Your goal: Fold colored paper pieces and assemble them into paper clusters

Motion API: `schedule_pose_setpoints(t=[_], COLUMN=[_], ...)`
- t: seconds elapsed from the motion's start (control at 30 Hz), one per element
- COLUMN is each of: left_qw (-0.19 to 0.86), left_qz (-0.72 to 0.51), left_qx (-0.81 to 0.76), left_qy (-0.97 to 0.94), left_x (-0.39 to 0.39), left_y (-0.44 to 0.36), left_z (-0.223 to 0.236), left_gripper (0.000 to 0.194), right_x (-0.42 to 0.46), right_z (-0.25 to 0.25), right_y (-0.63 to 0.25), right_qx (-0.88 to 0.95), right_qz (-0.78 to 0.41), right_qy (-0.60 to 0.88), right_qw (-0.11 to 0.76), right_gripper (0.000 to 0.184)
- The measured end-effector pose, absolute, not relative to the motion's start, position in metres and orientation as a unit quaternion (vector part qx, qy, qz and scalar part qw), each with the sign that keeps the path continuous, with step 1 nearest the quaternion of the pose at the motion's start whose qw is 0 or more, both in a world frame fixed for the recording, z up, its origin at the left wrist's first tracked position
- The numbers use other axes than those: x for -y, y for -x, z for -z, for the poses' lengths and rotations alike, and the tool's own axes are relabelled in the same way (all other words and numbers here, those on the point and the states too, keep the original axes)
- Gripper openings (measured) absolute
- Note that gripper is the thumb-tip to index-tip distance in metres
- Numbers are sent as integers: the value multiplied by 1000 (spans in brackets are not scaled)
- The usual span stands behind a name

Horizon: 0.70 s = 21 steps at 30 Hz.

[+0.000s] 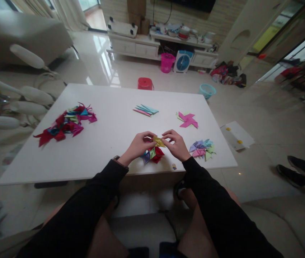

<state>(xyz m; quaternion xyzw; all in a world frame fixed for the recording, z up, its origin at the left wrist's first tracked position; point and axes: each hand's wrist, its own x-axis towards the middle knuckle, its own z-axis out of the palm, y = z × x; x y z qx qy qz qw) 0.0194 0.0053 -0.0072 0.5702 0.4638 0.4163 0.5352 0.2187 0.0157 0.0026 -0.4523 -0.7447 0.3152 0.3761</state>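
Observation:
Near the front edge of the white table (115, 125), both hands pinch a gold folded paper piece (159, 142). My left hand (141, 143) grips its left side, and my right hand (176, 144) has its fingertips on the right side. Just below lies a cluster of folded paper pieces (153, 154) in red, green and purple, partly hidden by my left hand. Whether the gold piece is joined to this cluster I cannot tell. A small sticker-like figure (174, 166) is by the table edge below my right hand.
A heap of red, magenta and teal origami (63, 125) lies at left. Folded paper strips (145, 110) sit at the back middle, a pink pinwheel shape (187, 119) at right, and pastel origami (203, 149) at front right. A red stool (145, 83) stands beyond the table.

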Motion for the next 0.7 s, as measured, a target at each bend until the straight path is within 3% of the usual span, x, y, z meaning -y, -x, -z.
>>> schedule_pose_setpoints(t=[0.7], left_qw=[528], left_qz=[-408], left_qx=[-457], left_qy=[-589], left_x=[-6], left_y=[-21], left_z=[7], left_gripper=[27], right_x=[-12], right_z=[5], right_y=[-217], right_qx=[817], right_qz=[-181], right_qy=[406], right_qw=[368], right_gripper=[5])
